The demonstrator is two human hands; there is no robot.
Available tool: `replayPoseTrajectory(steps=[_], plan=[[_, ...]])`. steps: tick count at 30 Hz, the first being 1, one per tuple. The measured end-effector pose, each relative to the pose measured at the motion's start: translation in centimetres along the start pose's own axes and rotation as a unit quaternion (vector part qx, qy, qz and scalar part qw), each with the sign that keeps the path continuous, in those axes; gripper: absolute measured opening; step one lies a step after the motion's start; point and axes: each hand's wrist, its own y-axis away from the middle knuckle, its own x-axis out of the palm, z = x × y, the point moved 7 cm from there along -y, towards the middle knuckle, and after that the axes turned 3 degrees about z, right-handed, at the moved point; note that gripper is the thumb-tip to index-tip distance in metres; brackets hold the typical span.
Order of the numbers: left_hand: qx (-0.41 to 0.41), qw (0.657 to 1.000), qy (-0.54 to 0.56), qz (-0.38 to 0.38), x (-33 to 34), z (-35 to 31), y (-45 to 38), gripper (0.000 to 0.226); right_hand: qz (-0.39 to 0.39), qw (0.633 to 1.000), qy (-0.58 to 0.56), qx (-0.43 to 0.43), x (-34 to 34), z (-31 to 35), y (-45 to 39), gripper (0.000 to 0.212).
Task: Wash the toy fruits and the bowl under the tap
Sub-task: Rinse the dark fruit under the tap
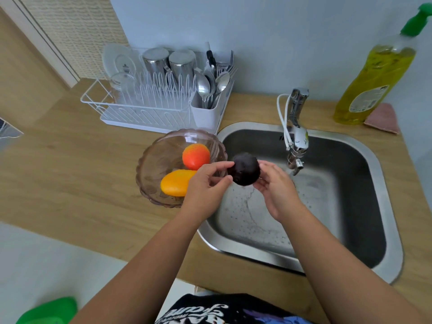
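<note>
White dish rack (pixel 131 108) with cutlery holder (pixel 207 113), yellow soap bottle (pixel 374 78), pink sponge (pixel 383 118)

Bright, even light (edges bent), slight blur.

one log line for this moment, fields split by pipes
stage: washing first fruit | both hands: left hand and right hand hold dark toy fruit over sink | bowl: two fruits inside, on counter | water: cannot tell

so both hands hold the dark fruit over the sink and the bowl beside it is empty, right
Not quite. The head view shows the bowl is not empty: an orange-red fruit and a yellow fruit lie in it. Both the left hand and right hand do hold the dark fruit over the sink.
</note>
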Motion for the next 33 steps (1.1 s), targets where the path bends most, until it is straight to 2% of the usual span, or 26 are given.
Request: replayPoseTrajectory(steps=[3,8,12,15,18,21,24,26,29,31,33], plan=[[-0.011,0.998,0.051,-0.019,-1.5,0.1,-0.4,0.033,0.021,0.999,0.025,-0.028,1.6,1.2,-0.3,0.015],[-0.01,0.989,0.112,-0.097,-6.6,-0.2,-1.4,0.023,0.096,0.989,0.081,-0.073,7.5,3.1,-1.0,0.016],[-0.029,0.987,0.115,-0.111,-11.2,0.9,-2.4,0.03,0.15,0.948,0.237,-0.149,12.9,3.6,-2.2,0.017],[-0.048,0.994,0.023,-0.098,-13.8,2.3,-2.8,0.031,0.165,0.896,0.365,-0.193,16.0,3.5,-3.1,0.025],[-0.104,0.988,-0.084,-0.084,-15.5,4.2,-2.8,0.037,0.184,0.846,0.452,-0.214,18.1,3.0,-3.7,0.029],[-0.107,0.969,-0.206,-0.082,-16.2,4.7,-2.8,0.049,0.209,0.787,0.519,-0.259,19.6,2.4,-3.6,0.03],[-0.122,0.937,-0.321,-0.068,-16.3,5.0,-2.9,0.065,0.215,0.749,0.563,-0.275,20.3,2.2,-3.6,0.031],[-0.134,0.917,-0.37,-0.066,-16.5,5.5,-3.1,0.065,0.221,0.725,0.591,-0.276,20.7,1.7,-3.8,0.031],[-0.137,0.893,-0.426,-0.049,-16.4,5.1,-3.1,0.06,0.24,0.666,0.651,-0.275,21.2,0.9,-3.9,0.034],[-0.138,0.889,-0.435,-0.038,-16.3,4.8,-3.1,0.057,0.245,0.634,0.681,-0.272,21.4,0.5,-4.0,0.034],[-0.134,0.889,-0.436,-0.033,-16.1,4.6,-3.1,0.058,0.243,0.623,0.692,-0.271,21.4,0.3,-4.1,0.035]])
